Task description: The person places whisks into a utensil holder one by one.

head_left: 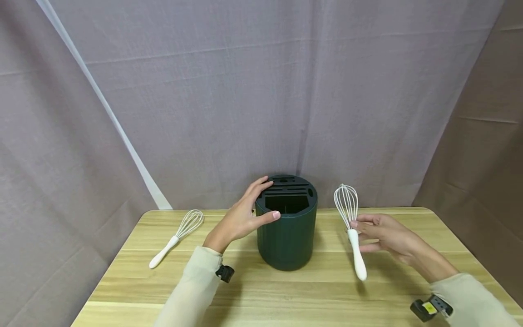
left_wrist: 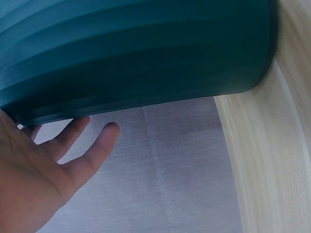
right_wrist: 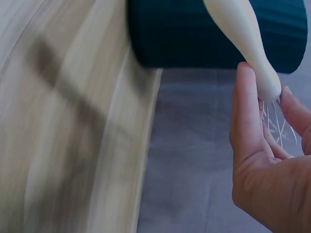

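Whisk (head_left: 176,238) — white handle, wire head, lying flat on the left part of the wooden table (head_left: 286,295), head pointing away from the person; nothing touches it, and it lies well apart from the other items.

Left hand (head_left: 241,217) — set against the left side of the holder (head_left: 288,227) near its top, fingers reaching over the rim, thumb laid across the front wall. The fingers are curved around the holder's side; in the left wrist view the palm (left_wrist: 29,179) is spread with the fingers straight beside the ribbed green wall (left_wrist: 136,53).

Holder — dark green, round, ribbed, standing upright at the middle of the table toward its far edge; top face has narrow slots at the back and one large opening at the front.

Second whisk (head_left: 352,227) — same make, held upright just right of the holder, wire head up, handle end low near the tabletop.

Right hand (head_left: 388,238) — pinching the second whisk where handle meets wires, fingertips (right_wrist: 245,111) on the narrow neck.

Backdrop — grey-mauve cloth (head_left: 261,91) hanging behind the table.
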